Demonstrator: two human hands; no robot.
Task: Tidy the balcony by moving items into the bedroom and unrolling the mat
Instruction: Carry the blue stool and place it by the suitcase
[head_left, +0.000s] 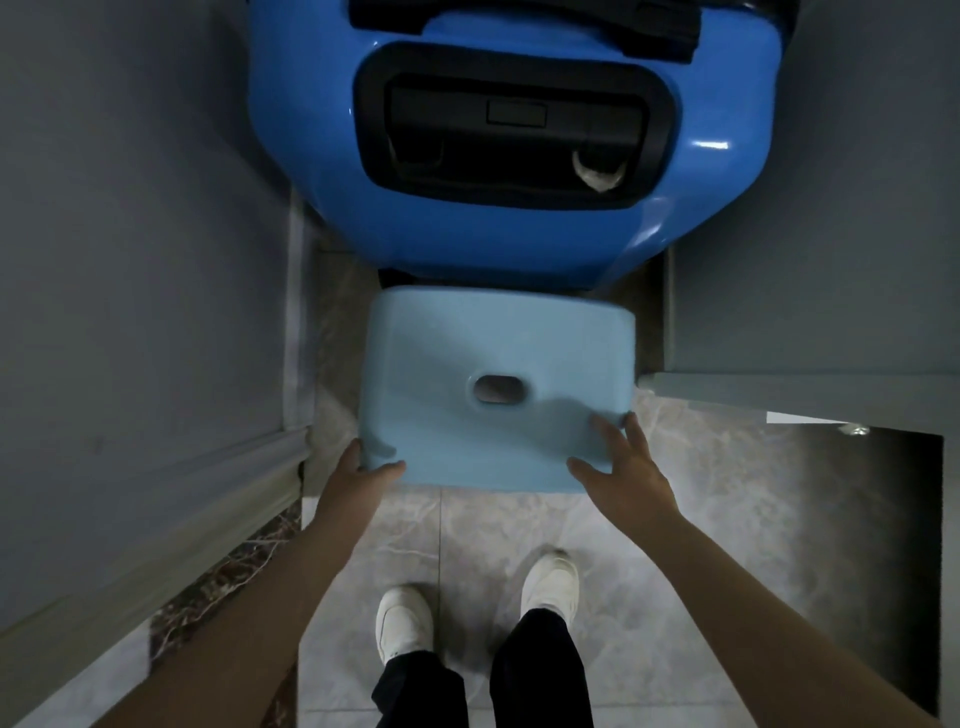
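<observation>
**Both hands on pale blue stool, suitcase just behind it**

Forearms are coming in from bottom corners of the view, nearest the cam, w/ our white shoes and dark trousers standing on the marble tile floor below. We're reaching fwd and down w/ both arms.

Left hand is gripping the near-left corner of the light blue plastic stool: thumb is lying on the top, fingers are going round the side, out of sight. Right hand is resting at the near-right corner, fingers spread and mostly straight over the top edge; we're not seeing a closed grasp there, more a flat touch/press.

Stool is sitting upright w/ its oval handle hole facing up. Whether its feet are touching the floor we can't tell. Its far edge is sitting just in front of, maybe touching, a glossy blue hard-shell suitcase standing behind it, black handle recess on top.

Grey wall w/ skirting is running along the left, grey cabinet panel on the right; stool & suitcase are sitting in the gap btw them.
</observation>
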